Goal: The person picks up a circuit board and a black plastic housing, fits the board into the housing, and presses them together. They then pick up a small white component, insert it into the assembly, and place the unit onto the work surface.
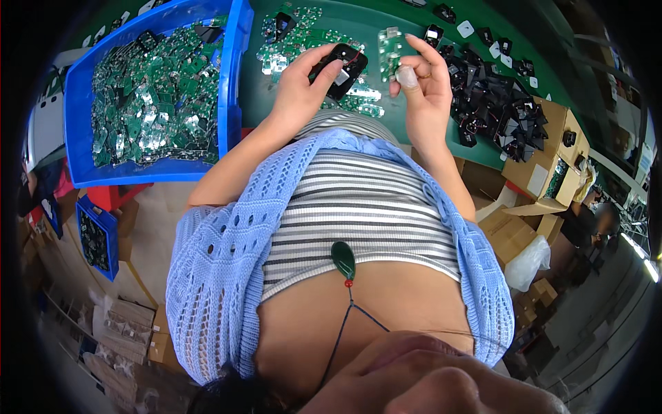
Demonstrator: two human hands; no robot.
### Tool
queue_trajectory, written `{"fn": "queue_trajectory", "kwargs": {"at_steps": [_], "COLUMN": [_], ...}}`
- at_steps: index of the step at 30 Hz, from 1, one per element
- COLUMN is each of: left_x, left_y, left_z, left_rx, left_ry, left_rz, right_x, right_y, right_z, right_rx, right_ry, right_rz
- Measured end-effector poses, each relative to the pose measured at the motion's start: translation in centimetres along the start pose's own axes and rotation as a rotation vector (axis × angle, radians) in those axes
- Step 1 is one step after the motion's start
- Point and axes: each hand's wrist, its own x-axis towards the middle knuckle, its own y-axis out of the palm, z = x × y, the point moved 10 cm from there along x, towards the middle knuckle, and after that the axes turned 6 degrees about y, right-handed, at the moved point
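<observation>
My left hand (301,90) grips a black plastic housing (353,74), its thumb across the near side. A red wire and a pale patch show inside the housing. To the right, my right hand (426,90) holds a narrow green circuit board (390,50) by its lower edge, near the thumb and bent fingers. A whitish cover wraps that thumb's tip, and the index finger stands away from the others. The exact contact between fingers and board is partly hidden. Loose green circuit boards (314,38) lie on the table beyond and beneath my left hand.
A blue bin (234,83) full of circuit boards stands at left. Black housings (493,103) are heaped on the green table (331,15) at right, with small white squares behind. Cardboard boxes (552,169) stand at the table's right end. Lower left is a smaller blue crate (110,262).
</observation>
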Motion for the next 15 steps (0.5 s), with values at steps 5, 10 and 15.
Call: {"fn": "queue_trajectory", "kwargs": {"at_steps": [5, 10, 15], "left_x": [0.1, 0.0, -0.1], "left_y": [0.5, 0.2, -0.1], "left_z": [-1.8, -3.3, -3.6], "left_rx": [0.089, 0.159, 0.133], "left_ry": [0.115, 0.176, 0.207], "left_rz": [0.041, 0.034, -0.031], "right_x": [-0.7, -0.5, -0.4], "right_y": [1.8, 2.3, 2.6], "right_z": [1.8, 1.5, 0.7], "right_rx": [-0.017, -0.052, -0.105], "right_ry": [-0.088, -0.065, -0.031], "right_rz": [0.117, 0.135, 0.14]}}
